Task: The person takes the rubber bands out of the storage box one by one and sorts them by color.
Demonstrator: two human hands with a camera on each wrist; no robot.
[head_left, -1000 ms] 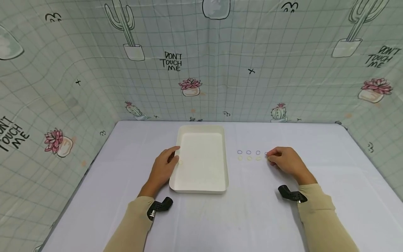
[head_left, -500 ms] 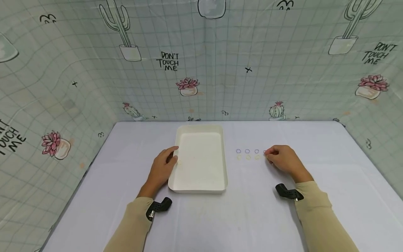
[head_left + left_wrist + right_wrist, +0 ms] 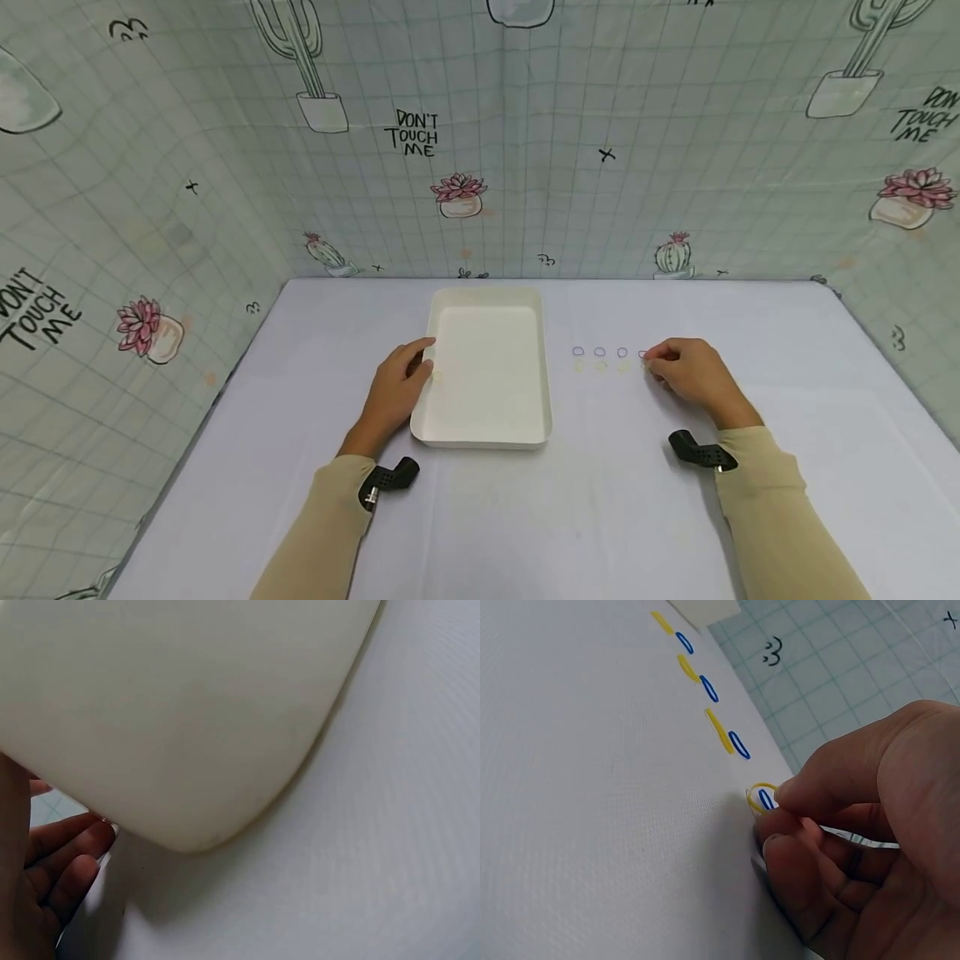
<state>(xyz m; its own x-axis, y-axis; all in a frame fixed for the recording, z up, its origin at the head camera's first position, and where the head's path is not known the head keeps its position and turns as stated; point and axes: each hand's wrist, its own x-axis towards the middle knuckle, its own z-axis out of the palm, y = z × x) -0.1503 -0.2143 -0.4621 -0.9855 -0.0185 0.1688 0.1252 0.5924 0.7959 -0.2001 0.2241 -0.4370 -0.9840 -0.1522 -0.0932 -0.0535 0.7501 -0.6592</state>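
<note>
My left hand (image 3: 393, 392) holds the left rim of a shallow white tray (image 3: 540, 383), with thumb and fingers at its edge. In the left wrist view, curled fingers (image 3: 75, 851) lie against the tray's underside edge. A faint yellow loop (image 3: 437, 377) shows on the tray beside my left thumb. Right of the tray, my right hand (image 3: 693, 371) pinches a thin yellow rubber band (image 3: 751, 801) between thumb and index finger, at the end of two rows. A blue rubber band (image 3: 765, 799) shows through that loop in the right wrist view.
Several blue rubber bands (image 3: 599, 352) form the far row, and several yellow ones (image 3: 601, 366) the near row, between tray and right hand. White cloth (image 3: 555, 517) covers the table. A grid-patterned curtain with cactus drawings (image 3: 510, 167) rises behind and at the sides.
The head view has shifted slightly. Both hands keep about the same places, left at the tray rim and right at the end of the rows.
</note>
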